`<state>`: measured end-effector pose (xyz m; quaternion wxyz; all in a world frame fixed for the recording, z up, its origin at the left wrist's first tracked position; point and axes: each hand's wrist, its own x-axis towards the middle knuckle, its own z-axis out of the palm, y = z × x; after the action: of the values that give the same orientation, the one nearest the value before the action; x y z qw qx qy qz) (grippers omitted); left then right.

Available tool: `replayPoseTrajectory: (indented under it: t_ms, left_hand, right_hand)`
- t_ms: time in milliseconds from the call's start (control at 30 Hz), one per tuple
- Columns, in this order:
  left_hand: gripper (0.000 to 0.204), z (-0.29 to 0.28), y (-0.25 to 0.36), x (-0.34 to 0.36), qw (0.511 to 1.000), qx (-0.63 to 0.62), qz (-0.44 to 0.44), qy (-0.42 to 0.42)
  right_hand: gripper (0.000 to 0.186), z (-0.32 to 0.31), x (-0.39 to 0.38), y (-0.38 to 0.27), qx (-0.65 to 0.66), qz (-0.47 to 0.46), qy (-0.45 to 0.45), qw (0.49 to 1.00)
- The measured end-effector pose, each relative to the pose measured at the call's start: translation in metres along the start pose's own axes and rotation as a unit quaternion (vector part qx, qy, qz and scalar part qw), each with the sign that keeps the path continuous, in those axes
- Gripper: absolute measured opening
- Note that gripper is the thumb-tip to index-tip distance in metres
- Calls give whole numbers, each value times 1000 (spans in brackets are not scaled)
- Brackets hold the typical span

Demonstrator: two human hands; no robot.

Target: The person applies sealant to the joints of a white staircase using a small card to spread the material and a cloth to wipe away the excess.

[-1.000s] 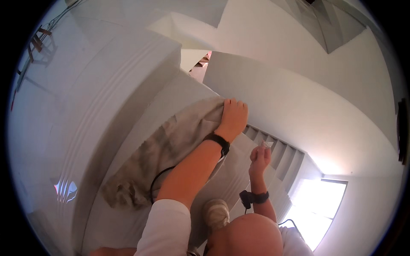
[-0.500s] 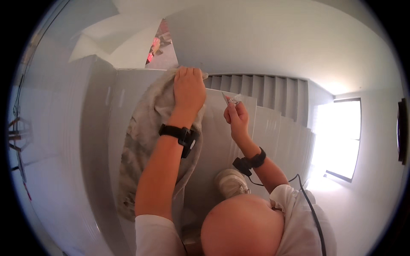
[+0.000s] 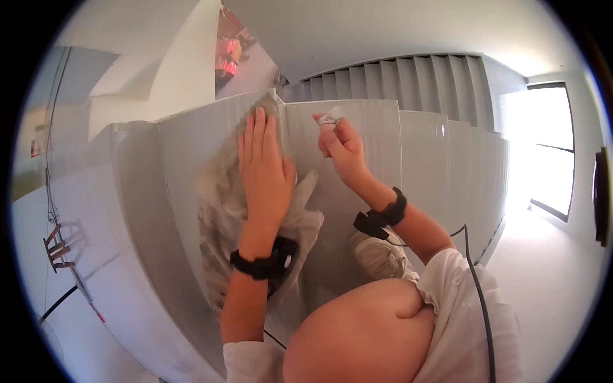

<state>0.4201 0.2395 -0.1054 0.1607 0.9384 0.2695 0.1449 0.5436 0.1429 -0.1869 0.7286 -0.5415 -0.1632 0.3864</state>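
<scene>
My left hand (image 3: pixel 263 175) lies flat on a dirty grey-beige cloth (image 3: pixel 220 204), fingers stretched out toward its far tip. The cloth is spread over a pale grey stair step (image 3: pixel 188 137), with a loose fold sticking out to the right of my wrist. To the right, my right hand (image 3: pixel 345 150) is raised above the steps and closed in a pinch. Between its thumb and fingers is a crumpled piece of clear, silvery wrapper (image 3: pixel 331 117). Black straps with small boxes sit on both wrists.
More grey steps (image 3: pixel 424 150) run to the right, and another flight (image 3: pixel 408 80) lies beyond. My light shoe (image 3: pixel 383 255) stands on a step below my right wrist. A black cable (image 3: pixel 476 281) hangs along my right arm. At far left is a small brown wooden frame (image 3: pixel 60 247).
My left hand has gone from a curled grip at the cloth's far end to lying flat on it. The cloth has bunched on its right side. The view has shifted.
</scene>
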Motion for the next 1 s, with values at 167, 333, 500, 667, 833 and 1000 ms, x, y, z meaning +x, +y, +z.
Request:
replayPoseTrajectory:
  t_ms: [167, 333, 500, 667, 833, 1000]
  left_hand:
    - [75, -13, 15, -41, 997, 16, -58, -46]
    - [73, -13, 14, -44, 997, 8, -79, -26]
    - [74, -10, 12, -48, 997, 24, -62, -38]
    - [72, -12, 14, -45, 997, 14, -66, -47]
    - [71, -17, 11, -45, 997, 13, -67, -45]
    - [70, -15, 13, -46, 997, 2, -62, -42]
  right_hand:
    - [34, 23, -1, -2, 32, 8, -76, 997]
    - [37, 42, -14, -3, 18, 14, -127, 992]
    - [36, 42, -6, 6, 25, 9, -102, 994]
    - [35, 37, 23, 10, 109, -18, -125, 986]
    - [35, 33, -8, 4, -38, 32, -147, 988]
    - [33, 31, 49, -2, -36, -17, -111, 993]
